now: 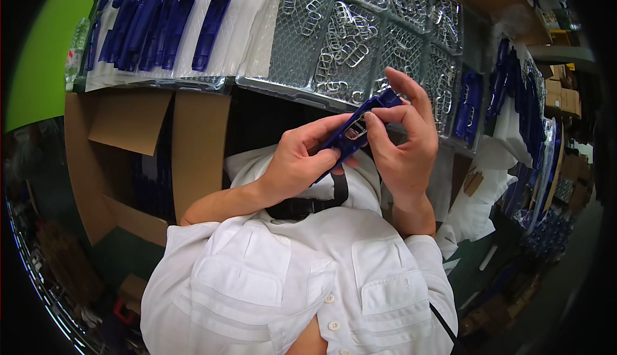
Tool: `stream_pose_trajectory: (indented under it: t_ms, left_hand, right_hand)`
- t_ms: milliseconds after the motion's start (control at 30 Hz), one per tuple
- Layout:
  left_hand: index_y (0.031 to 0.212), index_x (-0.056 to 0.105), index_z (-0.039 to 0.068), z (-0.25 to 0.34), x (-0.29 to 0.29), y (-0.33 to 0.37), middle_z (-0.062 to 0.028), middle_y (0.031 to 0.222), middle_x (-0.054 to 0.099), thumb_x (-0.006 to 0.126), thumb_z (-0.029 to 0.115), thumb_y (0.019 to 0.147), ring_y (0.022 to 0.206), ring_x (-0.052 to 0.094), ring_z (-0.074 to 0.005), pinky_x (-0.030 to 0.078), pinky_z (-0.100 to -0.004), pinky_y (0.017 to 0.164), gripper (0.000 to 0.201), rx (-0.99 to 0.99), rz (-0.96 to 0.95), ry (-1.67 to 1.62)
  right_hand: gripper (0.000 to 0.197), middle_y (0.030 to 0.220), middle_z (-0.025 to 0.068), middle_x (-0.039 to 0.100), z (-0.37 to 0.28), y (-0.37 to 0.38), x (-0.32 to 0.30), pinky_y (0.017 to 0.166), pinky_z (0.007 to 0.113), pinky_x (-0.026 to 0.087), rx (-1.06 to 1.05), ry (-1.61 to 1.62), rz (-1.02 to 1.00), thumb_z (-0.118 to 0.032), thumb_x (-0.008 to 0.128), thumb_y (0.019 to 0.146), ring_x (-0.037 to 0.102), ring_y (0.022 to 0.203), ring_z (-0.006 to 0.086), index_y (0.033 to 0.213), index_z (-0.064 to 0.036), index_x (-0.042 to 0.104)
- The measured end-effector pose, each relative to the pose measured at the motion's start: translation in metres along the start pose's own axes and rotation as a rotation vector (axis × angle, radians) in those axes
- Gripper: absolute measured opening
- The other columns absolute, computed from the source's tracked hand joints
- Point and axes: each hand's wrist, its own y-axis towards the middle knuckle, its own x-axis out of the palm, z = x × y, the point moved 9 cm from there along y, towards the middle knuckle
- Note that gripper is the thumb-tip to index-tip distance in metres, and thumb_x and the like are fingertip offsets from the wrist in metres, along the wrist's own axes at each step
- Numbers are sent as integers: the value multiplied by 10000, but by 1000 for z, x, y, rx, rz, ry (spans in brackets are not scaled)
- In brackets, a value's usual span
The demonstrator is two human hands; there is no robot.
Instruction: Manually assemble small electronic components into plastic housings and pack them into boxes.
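Note:
My left hand (299, 159) is closed round the lower part of a long blue plastic part (384, 100), which I hold tilted in front of my chest. A shiny metal wire loop (355, 130) lies in the part's hollow. My right hand (409, 152) pinches the loop's upper end between thumb and fingertip, with another finger raised. Just beyond my hands is a clear divided tray (270, 66) with several heaps of similar metal loops (350, 37). The fingers partly hide the plastic part.
Several blue parts (209, 30) lie on white sheeting at the left of the bench. An open cardboard box (199, 156) stands below it. More blue parts (468, 106) sit at the tray's right end. A plastic bottle (77, 46) is at the far left.

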Motion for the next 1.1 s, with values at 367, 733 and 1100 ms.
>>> stream_pose_trajectory:
  t_ms: [367, 733, 1100]
  left_hand:
    - [1498, 518, 11, 6, -3, 0, -80, 1254, 677, 495, -106, 925, 911, 707, -128, 602, -253, 718, 586, 43, 53, 86]
    - [1378, 586, -27, 30, 0, -3, -90, 1063, 719, 561, -2, 953, 836, 701, -105, 572, -250, 714, 427, 381, 59, 275]
    - [968, 674, -52, 14, 3, 24, -49, 757, 668, 554, 111, 1079, 683, 635, -85, 527, -250, 598, 231, 168, -8, 346]
  right_hand:
    - [121, 1359, 216, 630, 5, -6, 10, 992, 393, 534, 44, -43, -46, 57, 774, 832, 630, 1263, 327, 861, 22, 662]
    - [278, 1228, 136, 704, 35, -12, 28, 943, 293, 561, 439, 552, -187, 70, 675, 944, 682, 1097, 152, 1219, 32, 655]
    - [176, 1032, 71, 719, 32, -19, 28, 855, 257, 551, 378, 552, -129, 118, 655, 919, 669, 939, 102, 1061, 15, 642]
